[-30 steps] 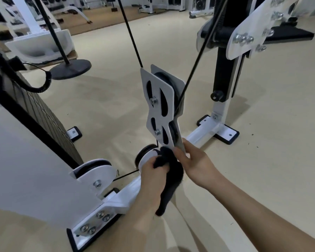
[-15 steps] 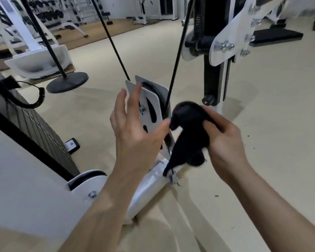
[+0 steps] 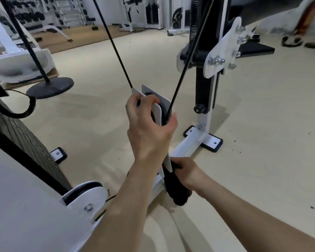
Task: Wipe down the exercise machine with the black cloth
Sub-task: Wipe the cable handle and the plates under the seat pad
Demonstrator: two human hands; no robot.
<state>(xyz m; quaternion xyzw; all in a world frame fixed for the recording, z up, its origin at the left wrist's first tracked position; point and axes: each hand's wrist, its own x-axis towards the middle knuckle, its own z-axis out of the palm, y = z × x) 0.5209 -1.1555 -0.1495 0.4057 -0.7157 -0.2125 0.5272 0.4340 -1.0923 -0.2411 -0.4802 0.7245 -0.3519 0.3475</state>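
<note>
Floor: beige, smooth floor (image 3: 98,124) with a few dark specks, and a brown mat strip along its far edge.
Room: a gym; white machines and racks of weights (image 3: 149,13) stand at the far side.
Left side: a dark weight stack (image 3: 25,142) with a coiled cord (image 3: 28,110) hanging on it, and a round black base plate (image 3: 50,87) lying on the floor behind it.
Exercise machine: a white pulley bracket (image 3: 166,103) hangs on two black cables (image 3: 116,50). Its long axis is almost upright, the top end a little away from the person. A black post (image 3: 204,91) on a white foot (image 3: 204,139) stands just behind it.
Left hand: the left hand (image 3: 149,128) holds the top of the bracket. Its grip is curled, the fingers hooked over the near plate and the thumb at the plate's right edge beside a cable.
Right hand: the right hand (image 3: 187,173) is at the bracket's lower end, its grip closed round the black cloth.
Black cloth: the black cloth (image 3: 175,186) touches the bottom edge of the bracket. It hangs long and narrow, with the long axis running down toward the floor and the free end lowest.
</note>
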